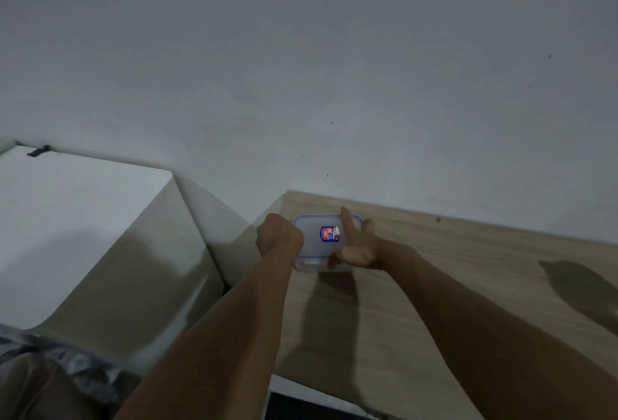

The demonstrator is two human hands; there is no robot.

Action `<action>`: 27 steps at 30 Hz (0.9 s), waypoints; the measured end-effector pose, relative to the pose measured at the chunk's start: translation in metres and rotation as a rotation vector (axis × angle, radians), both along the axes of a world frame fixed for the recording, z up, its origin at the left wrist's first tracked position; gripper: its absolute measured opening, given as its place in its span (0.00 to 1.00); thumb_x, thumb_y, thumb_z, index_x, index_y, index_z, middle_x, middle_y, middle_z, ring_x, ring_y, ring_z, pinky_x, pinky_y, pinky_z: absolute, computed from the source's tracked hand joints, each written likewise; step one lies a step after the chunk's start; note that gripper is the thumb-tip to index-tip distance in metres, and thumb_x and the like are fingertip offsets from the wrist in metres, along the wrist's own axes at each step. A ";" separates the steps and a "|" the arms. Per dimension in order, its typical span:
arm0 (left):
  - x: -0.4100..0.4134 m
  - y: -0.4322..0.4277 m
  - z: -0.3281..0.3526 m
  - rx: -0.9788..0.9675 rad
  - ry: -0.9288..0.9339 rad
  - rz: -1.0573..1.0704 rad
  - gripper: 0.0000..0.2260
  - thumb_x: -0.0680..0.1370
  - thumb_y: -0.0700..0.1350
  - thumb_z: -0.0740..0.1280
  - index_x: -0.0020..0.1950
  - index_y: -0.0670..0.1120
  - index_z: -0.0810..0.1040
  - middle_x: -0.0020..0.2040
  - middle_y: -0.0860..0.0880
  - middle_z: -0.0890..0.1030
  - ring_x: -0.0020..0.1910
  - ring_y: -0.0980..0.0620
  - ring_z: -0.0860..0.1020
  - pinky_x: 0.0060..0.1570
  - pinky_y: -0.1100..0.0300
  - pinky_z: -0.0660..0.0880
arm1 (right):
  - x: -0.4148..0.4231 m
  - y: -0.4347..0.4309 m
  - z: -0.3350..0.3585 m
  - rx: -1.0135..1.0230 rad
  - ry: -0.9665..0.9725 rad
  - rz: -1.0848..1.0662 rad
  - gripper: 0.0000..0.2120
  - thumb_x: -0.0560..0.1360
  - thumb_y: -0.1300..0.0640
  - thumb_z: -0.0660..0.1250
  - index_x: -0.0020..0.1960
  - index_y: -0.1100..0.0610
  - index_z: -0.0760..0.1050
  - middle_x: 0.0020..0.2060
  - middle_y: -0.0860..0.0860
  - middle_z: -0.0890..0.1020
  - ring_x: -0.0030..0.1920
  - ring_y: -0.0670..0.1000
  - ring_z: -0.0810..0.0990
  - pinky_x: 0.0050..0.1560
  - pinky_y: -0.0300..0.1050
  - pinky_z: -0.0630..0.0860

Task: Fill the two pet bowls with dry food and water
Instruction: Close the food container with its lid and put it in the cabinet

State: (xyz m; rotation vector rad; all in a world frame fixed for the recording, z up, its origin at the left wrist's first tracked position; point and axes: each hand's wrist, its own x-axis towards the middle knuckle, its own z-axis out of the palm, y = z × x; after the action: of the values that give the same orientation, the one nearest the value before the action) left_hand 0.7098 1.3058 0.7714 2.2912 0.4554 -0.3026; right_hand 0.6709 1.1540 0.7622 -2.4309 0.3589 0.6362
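Observation:
A clear plastic container (316, 242) with a blue-edged lid and a blue label stands at the far left corner of a wooden tabletop (451, 285), close to the wall. My left hand (279, 235) grips its left side with the fingers curled over the edge. On the container's right side rests my right hand (356, 245), fingers spread, the index finger pointing up along the lid and the thumb at its near edge. What the container holds is not visible. No pet bowls are in view.
A white appliance (83, 218) with a flat top stands left of the table, with a narrow gap between them. A grey wall (334, 68) rises right behind both. A dark shadow lies on the table's right side. Crumpled grey plastic (67, 362) sits at the bottom left.

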 end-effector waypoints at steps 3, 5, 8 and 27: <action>-0.003 -0.003 0.002 0.012 0.001 -0.006 0.14 0.77 0.40 0.67 0.61 0.36 0.75 0.61 0.37 0.78 0.60 0.38 0.78 0.54 0.51 0.76 | -0.008 -0.004 -0.005 0.349 -0.072 -0.275 0.49 0.75 0.52 0.69 0.79 0.50 0.34 0.77 0.56 0.50 0.74 0.61 0.61 0.70 0.52 0.66; -0.003 -0.002 0.001 0.003 0.012 0.007 0.14 0.77 0.40 0.67 0.61 0.36 0.75 0.61 0.37 0.78 0.59 0.38 0.78 0.55 0.51 0.76 | -0.018 -0.002 -0.013 0.468 -0.160 -0.389 0.45 0.79 0.55 0.66 0.78 0.56 0.33 0.74 0.55 0.61 0.71 0.58 0.66 0.69 0.52 0.67; -0.005 -0.001 -0.001 -0.013 0.016 0.050 0.15 0.77 0.41 0.68 0.61 0.36 0.76 0.61 0.37 0.79 0.60 0.39 0.78 0.54 0.51 0.76 | -0.032 0.007 -0.025 0.498 -0.266 -0.513 0.30 0.81 0.54 0.63 0.75 0.62 0.52 0.65 0.56 0.71 0.59 0.54 0.73 0.57 0.43 0.70; -0.084 0.017 -0.036 -0.758 -0.058 -0.027 0.13 0.74 0.49 0.66 0.58 0.49 0.76 0.49 0.44 0.82 0.45 0.46 0.82 0.44 0.44 0.81 | -0.096 0.032 -0.054 0.582 -0.575 -1.079 0.12 0.67 0.49 0.73 0.38 0.56 0.75 0.35 0.57 0.80 0.35 0.56 0.77 0.40 0.55 0.75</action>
State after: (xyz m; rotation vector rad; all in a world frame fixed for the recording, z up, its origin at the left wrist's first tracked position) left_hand 0.6262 1.3228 0.7350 1.5607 0.2219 -0.3482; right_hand 0.5749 1.1856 0.7079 -1.4388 0.9567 -0.3863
